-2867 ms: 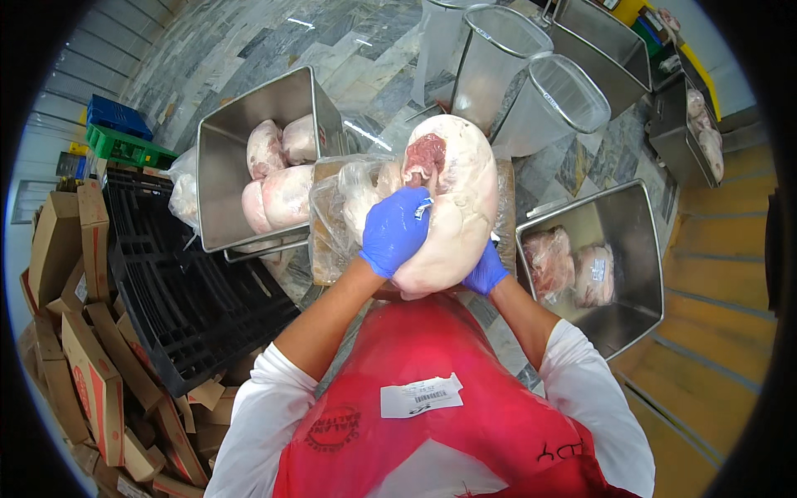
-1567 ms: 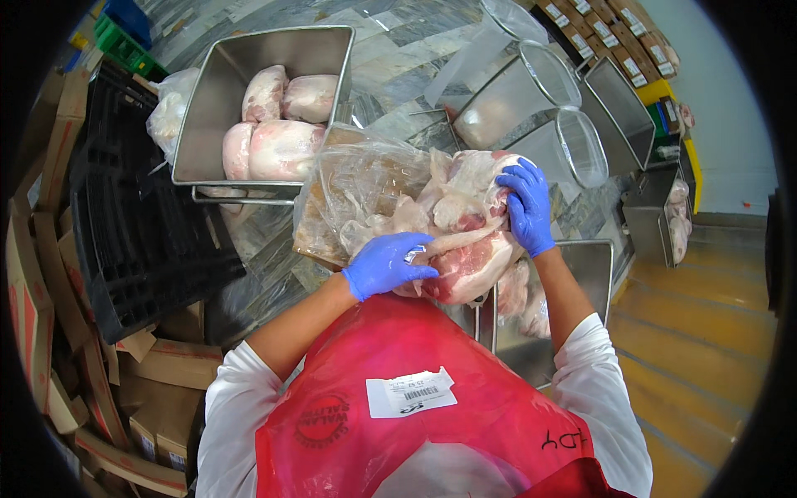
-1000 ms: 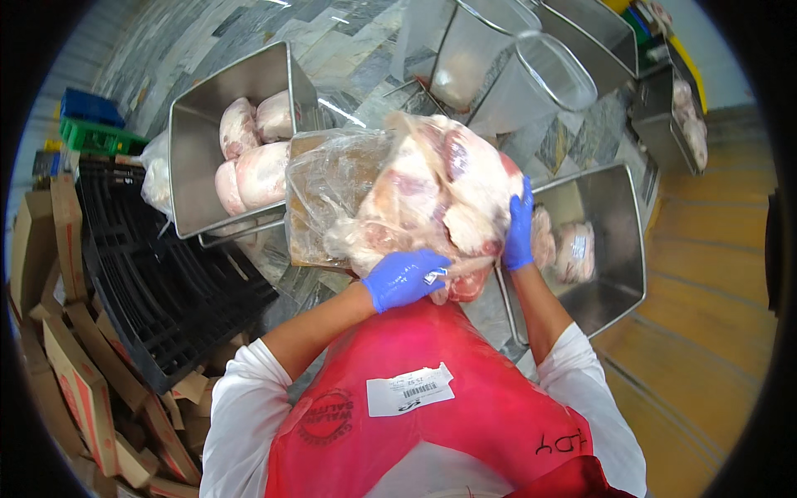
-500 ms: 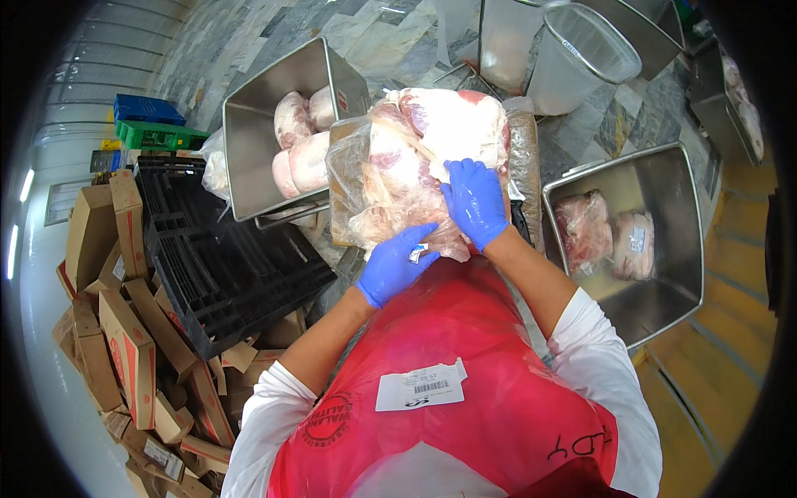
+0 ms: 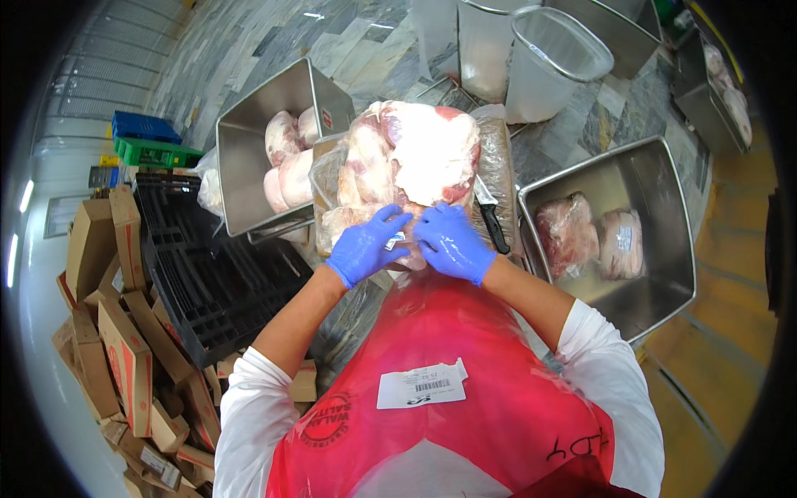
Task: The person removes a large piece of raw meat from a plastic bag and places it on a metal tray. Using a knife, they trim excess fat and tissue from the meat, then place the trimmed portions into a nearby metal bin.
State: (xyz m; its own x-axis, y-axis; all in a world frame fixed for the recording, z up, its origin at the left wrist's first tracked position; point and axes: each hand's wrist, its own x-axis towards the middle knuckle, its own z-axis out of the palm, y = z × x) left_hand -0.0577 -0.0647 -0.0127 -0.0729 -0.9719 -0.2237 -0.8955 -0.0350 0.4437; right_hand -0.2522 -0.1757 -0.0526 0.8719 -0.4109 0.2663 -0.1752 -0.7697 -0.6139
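Note:
A large slab of raw meat (image 5: pixel 433 158) with pale fat lies on the stand in front of me, clear plastic wrap (image 5: pixel 329 170) showing along its left side. At its near edge, my left hand (image 5: pixel 369 247) curls round the meat, thumb apart from the fingers. A small white and blue label (image 5: pixel 396 240) shows between that thumb and the fingers. Close beside it, my right hand (image 5: pixel 454 242) has its fingertips bent onto the same near edge; what lies beneath them is partly hidden. A black-handled knife (image 5: pixel 493 222) rests right of the meat.
Left stands a steel bin (image 5: pixel 241 187) with several meat pieces; right, another steel bin (image 5: pixel 664 216) holds two wrapped pieces. A black plastic pallet (image 5: pixel 187 266) and piled cardboard boxes (image 5: pixel 124 357) lie at left. Clear tubs (image 5: pixel 544 70) stand behind.
My right hand has drawn back from the top of the meat to its near edge, closer to my left hand. The knife, hidden before, now shows. The whole view has shifted slightly.

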